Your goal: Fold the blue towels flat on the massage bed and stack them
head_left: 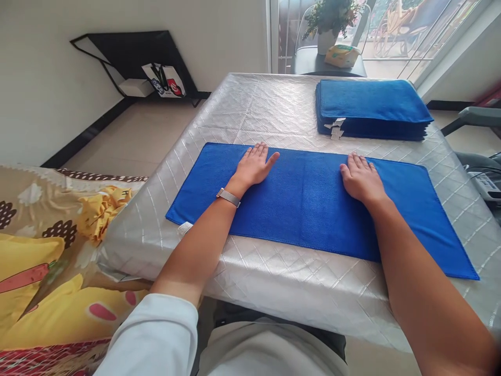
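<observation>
A blue towel (pixel 309 209) lies spread out lengthwise across the table in front of me, with a faint crease down its middle. My left hand (pixel 254 164) rests flat on it left of the crease, fingers stretched toward the far edge and thumb apart. On the right half, my right hand (pixel 362 177) also lies flat, its fingertips by the far edge. Neither hand grips anything. A white tag (pixel 185 228) sticks out at the near left edge, partly behind my left forearm. Beyond the towel, at the far right, sits a stack of folded blue towels (pixel 371 102) with white tags.
A silvery quilted cover (pixel 274 112) drapes over the table. Left of it are yellow pillows (pixel 78 313) on a patterned cloth. Behind stands a chair (pixel 303 61) with a potted plant (pixel 326 39) and a tissue pack (pixel 342 56). A grey armrest (pixel 481 116) is at right.
</observation>
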Available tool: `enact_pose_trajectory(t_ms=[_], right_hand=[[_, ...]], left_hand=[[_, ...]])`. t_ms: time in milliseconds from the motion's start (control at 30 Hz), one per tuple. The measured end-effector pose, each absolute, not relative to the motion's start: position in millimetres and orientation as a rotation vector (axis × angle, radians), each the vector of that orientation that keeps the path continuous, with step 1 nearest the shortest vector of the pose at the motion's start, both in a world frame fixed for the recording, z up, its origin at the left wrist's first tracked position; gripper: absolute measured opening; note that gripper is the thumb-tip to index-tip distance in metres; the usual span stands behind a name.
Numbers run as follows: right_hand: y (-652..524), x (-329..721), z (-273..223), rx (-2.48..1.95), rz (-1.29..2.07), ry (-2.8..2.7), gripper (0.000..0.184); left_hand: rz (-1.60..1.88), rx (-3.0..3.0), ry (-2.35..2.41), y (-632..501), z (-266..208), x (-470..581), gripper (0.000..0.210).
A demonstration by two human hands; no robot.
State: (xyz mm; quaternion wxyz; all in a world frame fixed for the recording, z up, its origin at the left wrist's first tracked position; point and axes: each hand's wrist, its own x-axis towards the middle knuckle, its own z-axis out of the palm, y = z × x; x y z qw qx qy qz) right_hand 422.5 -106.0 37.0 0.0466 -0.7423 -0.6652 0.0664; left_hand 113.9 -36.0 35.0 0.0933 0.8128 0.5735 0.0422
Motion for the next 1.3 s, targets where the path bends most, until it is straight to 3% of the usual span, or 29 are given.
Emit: enact_pose_trajectory(t_ms=[567,1300], right_hand=[[-106.6,454.8,44.8,-2.326,0.276,-1.937,0.072],[-109.5,447.8,49.6,-2.325,0.270,-1.982,0.073]], left_hand=[[0.136,2.416,1.650,-22.2,36.3,89.3,0.074],[0.109,2.382,1.671,-15.8,33.8,87.1,0.078]])
